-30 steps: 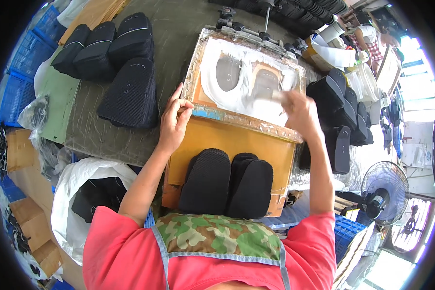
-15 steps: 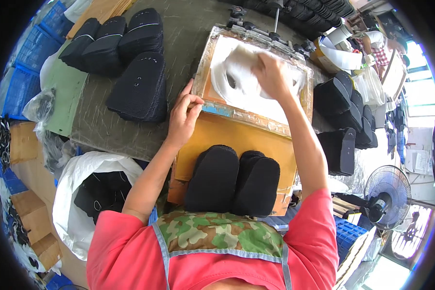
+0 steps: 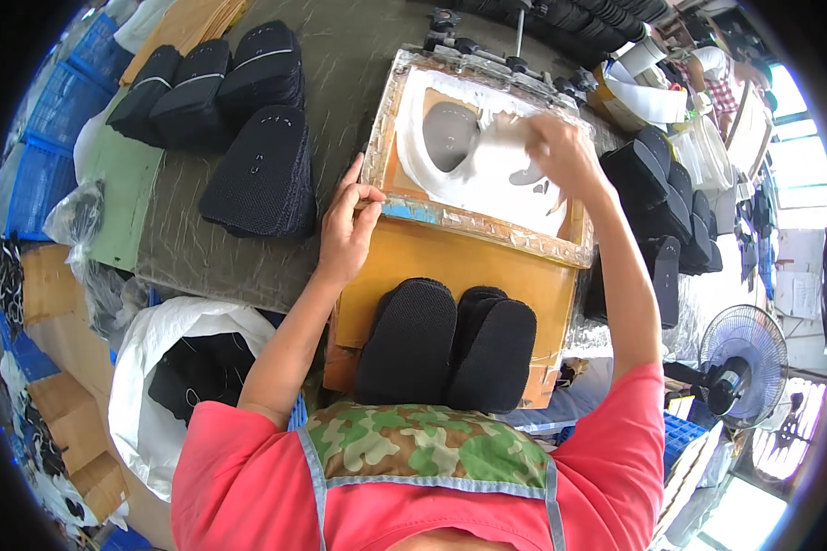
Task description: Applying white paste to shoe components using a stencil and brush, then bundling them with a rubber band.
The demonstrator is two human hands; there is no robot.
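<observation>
A wooden-framed printing screen (image 3: 501,234) lies on a yellow board (image 3: 450,262) on the table before me. White paste (image 3: 412,151) covers much of its mesh, around a bare grey oval patch (image 3: 450,136) at the left and smaller grey openings at the right. My left hand (image 3: 347,230) grips the frame's left front corner, thumb and fingers closed on the wood. Over the right half of the mesh, my right hand (image 3: 565,161) is closed and partly blurred; what it holds is hidden among the white. Two stacks of black insole-shaped pads (image 3: 406,340) sit on the board's near end.
More black pad stacks (image 3: 259,174) stand left of the screen, others (image 3: 634,174) to its right. Metal hinge clamps (image 3: 515,64) run along the frame's far edge. A white sack (image 3: 142,386) is at lower left, a fan (image 3: 740,367) at right. Another person (image 3: 719,78) is far right.
My right hand has swept rightward across the mesh, and the grey oval at the left now shows. My left hand keeps its place on the frame.
</observation>
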